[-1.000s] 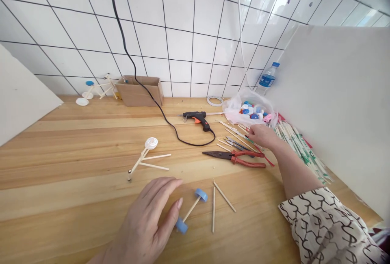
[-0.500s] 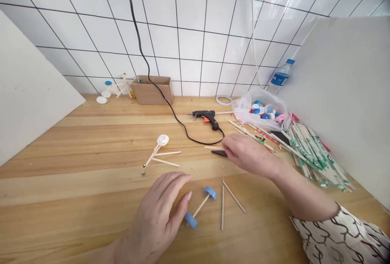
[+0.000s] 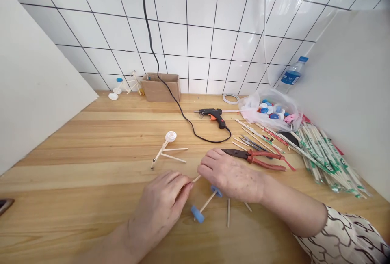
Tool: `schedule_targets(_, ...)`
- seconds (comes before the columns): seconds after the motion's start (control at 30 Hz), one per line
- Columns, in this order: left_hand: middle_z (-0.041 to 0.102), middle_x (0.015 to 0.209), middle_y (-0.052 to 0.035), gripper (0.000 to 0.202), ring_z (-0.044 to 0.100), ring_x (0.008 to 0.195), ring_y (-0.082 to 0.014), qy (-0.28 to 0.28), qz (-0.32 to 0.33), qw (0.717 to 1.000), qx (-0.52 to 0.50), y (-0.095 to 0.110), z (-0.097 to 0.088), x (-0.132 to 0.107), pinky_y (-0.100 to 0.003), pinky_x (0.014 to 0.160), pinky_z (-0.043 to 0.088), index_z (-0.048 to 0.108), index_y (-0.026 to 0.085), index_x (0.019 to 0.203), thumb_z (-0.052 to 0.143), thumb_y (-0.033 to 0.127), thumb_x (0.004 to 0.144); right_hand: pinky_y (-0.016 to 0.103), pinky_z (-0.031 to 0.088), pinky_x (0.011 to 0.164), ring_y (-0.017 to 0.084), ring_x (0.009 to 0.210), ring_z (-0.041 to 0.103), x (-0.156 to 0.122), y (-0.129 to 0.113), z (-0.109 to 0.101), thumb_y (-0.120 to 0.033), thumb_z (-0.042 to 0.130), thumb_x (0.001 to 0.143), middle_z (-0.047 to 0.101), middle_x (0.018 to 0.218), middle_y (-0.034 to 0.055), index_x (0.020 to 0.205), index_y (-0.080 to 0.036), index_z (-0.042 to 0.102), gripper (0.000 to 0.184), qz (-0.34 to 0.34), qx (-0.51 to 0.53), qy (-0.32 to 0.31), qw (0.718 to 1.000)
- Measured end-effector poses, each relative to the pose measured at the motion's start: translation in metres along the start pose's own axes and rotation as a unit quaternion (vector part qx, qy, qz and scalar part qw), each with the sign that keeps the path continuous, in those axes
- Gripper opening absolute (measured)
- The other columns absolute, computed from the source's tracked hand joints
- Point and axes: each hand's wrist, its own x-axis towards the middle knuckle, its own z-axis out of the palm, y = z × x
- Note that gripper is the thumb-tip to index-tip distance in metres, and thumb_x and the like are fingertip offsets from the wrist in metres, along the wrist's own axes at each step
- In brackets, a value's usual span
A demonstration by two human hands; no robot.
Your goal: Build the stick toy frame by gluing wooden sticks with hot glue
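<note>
My left hand (image 3: 158,211) is clenched, pinching a thin wooden stick (image 3: 196,178) in its fingertips. My right hand (image 3: 230,174) arches palm-down just beside it, above a wooden axle with round blue bottle-cap wheels (image 3: 207,201); I can't tell whether it grips anything. Red-handled steel pliers (image 3: 258,157) lie just beyond my fingers.

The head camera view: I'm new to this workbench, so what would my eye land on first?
Your eye would likely go first to the left hand and right hand at the bottom centre of the wooden bench, at a wooden axle with blue bottle caps. Just beyond them lie the red-handled pliers. At the right, a plastic bag of bottle caps sits beside a heap of wrapped chopsticks.
</note>
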Motion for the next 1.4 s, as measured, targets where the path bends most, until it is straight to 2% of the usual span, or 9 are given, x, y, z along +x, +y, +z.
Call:
schedule_targets(0.13,0.063,0.067,0.0005,0.021,0.059,0.063,-0.0141,-0.091,-0.071,0.993,-0.003,-0.003,0.004,0.001,-0.025,0.058,0.043,0.06,0.018,0.071,0.045,0.017,0.086,0.031,0.036,0.076,0.018,0.082,0.043,0.011,0.008,0.009,-0.013,0.044,0.09,0.056,0.083,0.0058,0.085,-0.014,0.054,0.011,-0.023,0.005,0.012,1.0)
schedule_targets(0.23,0.064,0.067,-0.0006,0.021,0.059,0.062,-0.0154,-0.161,-0.129,0.978,0.03,-0.003,0.005,0.004,-0.026,0.058,0.041,0.059,0.018,0.069,0.045,0.018,0.085,0.031,0.036,0.078,0.019,0.083,0.042,0.02,0.016,0.02,-0.012,0.043,0.09,0.056,0.084,0.0063,0.081,-0.014,0.055,0.015,-0.031,0.002,0.054,0.998)
schedule_targets(0.37,0.064,0.066,-0.0005,0.02,0.058,0.06,-0.0161,-0.208,-0.196,0.956,0.064,0.0,0.002,0.011,-0.027,0.056,0.036,0.056,0.019,0.067,0.044,0.019,0.083,0.031,0.036,0.078,0.02,0.085,0.042,0.024,0.022,0.034,-0.008,0.045,0.087,0.058,0.088,0.0086,0.077,-0.014,0.058,0.017,0.027,0.004,0.142,0.989)
schedule_targets(0.5,0.063,0.063,0.0001,0.02,0.057,0.058,-0.0161,-0.212,-0.224,0.948,0.076,0.0,0.003,0.014,-0.027,0.054,0.032,0.054,0.02,0.065,0.045,0.021,0.082,0.032,0.036,0.074,0.02,0.082,0.043,0.021,0.021,0.044,-0.011,0.046,0.087,0.06,0.084,0.0084,0.079,-0.014,0.06,0.016,0.083,0.028,0.175,0.981)
schedule_targets(0.67,0.063,0.064,-0.0004,0.018,0.057,0.059,-0.0161,-0.21,-0.221,0.948,0.087,-0.002,0.007,0.014,-0.027,0.054,0.032,0.056,0.02,0.066,0.045,0.021,0.082,0.033,0.039,0.075,0.019,0.079,0.046,0.02,0.018,0.05,-0.016,0.046,0.089,0.059,0.081,0.0083,0.082,-0.014,0.059,0.015,0.135,0.107,0.15,0.974)
schedule_targets(0.83,0.063,0.063,-0.0004,0.02,0.058,0.06,-0.0162,-0.202,-0.207,0.952,0.103,0.0,0.007,0.014,-0.026,0.055,0.032,0.056,0.02,0.066,0.045,0.02,0.082,0.034,0.04,0.081,0.019,0.087,0.049,0.022,0.015,0.049,-0.015,0.047,0.089,0.061,0.088,0.0083,0.095,-0.016,0.06,0.014,0.105,0.182,0.12,0.97)
schedule_targets(0.97,0.063,0.061,0.0003,0.019,0.058,0.058,-0.0165,-0.196,-0.202,0.954,0.103,0.0,0.007,0.014,-0.026,0.053,0.032,0.056,0.02,0.065,0.046,0.019,0.081,0.034,0.04,0.082,0.019,0.089,0.05,0.023,0.014,0.045,-0.013,0.046,0.089,0.06,0.09,0.0082,0.097,-0.017,0.061,0.018,0.078,0.189,0.112,0.973)
schedule_targets(1.4,0.066,0.065,-0.0011,0.019,0.06,0.061,-0.017,-0.198,-0.2,0.954,0.102,-0.001,0.005,0.011,-0.026,0.055,0.034,0.057,0.02,0.067,0.044,0.018,0.08,0.034,0.041,0.082,0.018,0.089,0.049,0.026,0.013,0.041,-0.013,0.044,0.089,0.059,0.095,0.0085,0.098,-0.016,0.063,0.021,0.048,0.196,0.086,0.976)
